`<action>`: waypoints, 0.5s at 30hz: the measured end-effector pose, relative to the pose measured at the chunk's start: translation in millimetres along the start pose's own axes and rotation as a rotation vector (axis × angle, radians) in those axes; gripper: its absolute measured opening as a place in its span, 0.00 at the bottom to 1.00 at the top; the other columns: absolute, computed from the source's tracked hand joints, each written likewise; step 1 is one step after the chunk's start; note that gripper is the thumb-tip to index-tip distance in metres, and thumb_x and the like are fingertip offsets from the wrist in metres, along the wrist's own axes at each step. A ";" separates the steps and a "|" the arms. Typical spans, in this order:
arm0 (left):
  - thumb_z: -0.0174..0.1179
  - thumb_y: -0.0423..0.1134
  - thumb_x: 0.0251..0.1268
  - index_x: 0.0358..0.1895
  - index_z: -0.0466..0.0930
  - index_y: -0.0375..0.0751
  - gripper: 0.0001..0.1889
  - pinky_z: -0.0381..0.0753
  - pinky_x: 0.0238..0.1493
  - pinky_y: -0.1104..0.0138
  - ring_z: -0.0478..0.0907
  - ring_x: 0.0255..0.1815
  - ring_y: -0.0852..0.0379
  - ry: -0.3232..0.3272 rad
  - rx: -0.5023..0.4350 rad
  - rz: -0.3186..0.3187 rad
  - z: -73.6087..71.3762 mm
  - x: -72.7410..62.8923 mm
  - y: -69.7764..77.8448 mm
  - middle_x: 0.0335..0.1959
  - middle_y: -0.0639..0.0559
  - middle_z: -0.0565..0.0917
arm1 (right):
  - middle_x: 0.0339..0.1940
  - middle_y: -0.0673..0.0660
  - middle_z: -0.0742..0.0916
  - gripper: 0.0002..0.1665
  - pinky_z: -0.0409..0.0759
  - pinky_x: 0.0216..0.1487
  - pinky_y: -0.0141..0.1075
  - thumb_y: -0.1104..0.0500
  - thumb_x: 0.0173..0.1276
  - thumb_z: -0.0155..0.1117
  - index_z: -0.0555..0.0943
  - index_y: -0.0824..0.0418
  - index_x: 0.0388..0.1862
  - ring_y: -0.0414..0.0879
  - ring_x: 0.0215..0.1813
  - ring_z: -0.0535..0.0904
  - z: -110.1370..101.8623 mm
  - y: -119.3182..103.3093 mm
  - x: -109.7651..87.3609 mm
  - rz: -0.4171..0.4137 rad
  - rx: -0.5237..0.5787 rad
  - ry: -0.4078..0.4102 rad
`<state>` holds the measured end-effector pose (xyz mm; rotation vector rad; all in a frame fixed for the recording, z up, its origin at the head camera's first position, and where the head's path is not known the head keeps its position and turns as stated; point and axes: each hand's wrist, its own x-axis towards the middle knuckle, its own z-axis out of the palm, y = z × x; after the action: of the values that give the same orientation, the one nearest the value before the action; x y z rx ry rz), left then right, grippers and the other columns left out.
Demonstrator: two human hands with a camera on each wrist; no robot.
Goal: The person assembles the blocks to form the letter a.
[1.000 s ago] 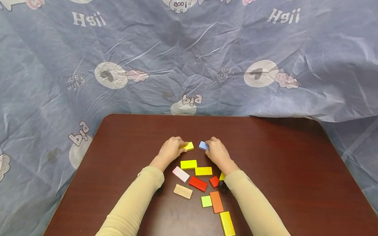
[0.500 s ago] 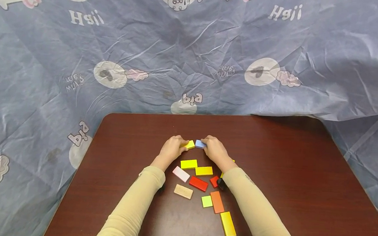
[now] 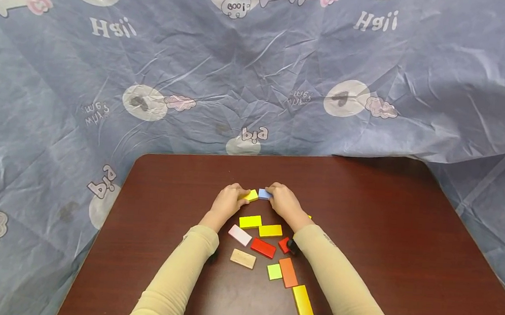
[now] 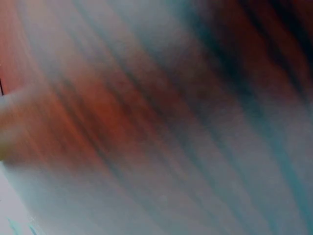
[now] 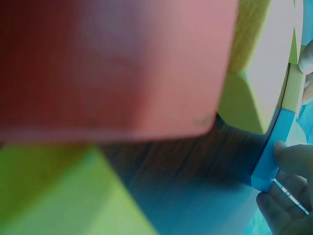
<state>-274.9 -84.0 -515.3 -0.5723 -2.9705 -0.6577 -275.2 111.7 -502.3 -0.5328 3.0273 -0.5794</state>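
At the far side of the desk [image 3: 179,186], the left hand [image 3: 228,200] pinches a yellow block [image 3: 252,195] and the right hand [image 3: 283,202] pinches a blue block [image 3: 263,194]; the two blocks meet end to end between the hands. Just nearer lie two flat yellow blocks [image 3: 250,221], then a pink block [image 3: 240,235], a long red block [image 3: 263,248] and a plain wooden block [image 3: 243,258]. To their right, a green block [image 3: 274,271] sits against an orange block [image 3: 288,272], with a large yellow block [image 3: 303,302] nearest me. The right sleeve [image 3: 336,275] crosses close by, and a black piece [image 3: 292,246] at its cuff partly hides a small red block [image 3: 284,245]. Patterned cloth [image 3: 223,76] hangs beyond.
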 end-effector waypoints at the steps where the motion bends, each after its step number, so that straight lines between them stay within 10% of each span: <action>1: 0.69 0.38 0.60 0.56 0.84 0.44 0.20 0.81 0.52 0.59 0.81 0.45 0.49 0.001 -0.004 0.004 0.0 -0.6 -0.1 0.44 0.48 0.84 | 0.54 0.60 0.84 0.22 0.80 0.60 0.44 0.67 0.68 0.64 0.80 0.66 0.61 0.54 0.56 0.82 0.4 0.3 -0.1 0.000 -0.001 0.000; 15: 0.67 0.41 0.62 0.59 0.83 0.46 0.21 0.80 0.57 0.58 0.81 0.51 0.48 -0.032 -0.020 -0.026 0.1 2.2 -2.8 0.49 0.48 0.84 | 0.63 0.62 0.81 0.23 0.75 0.65 0.50 0.60 0.70 0.64 0.79 0.63 0.63 0.58 0.65 0.75 -19.5 11.8 -13.9 0.069 0.116 0.086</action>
<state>-278.0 -85.5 -516.2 -0.5516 -3.0093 -0.6869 -267.4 133.6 -489.1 -0.4073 3.0522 -0.7871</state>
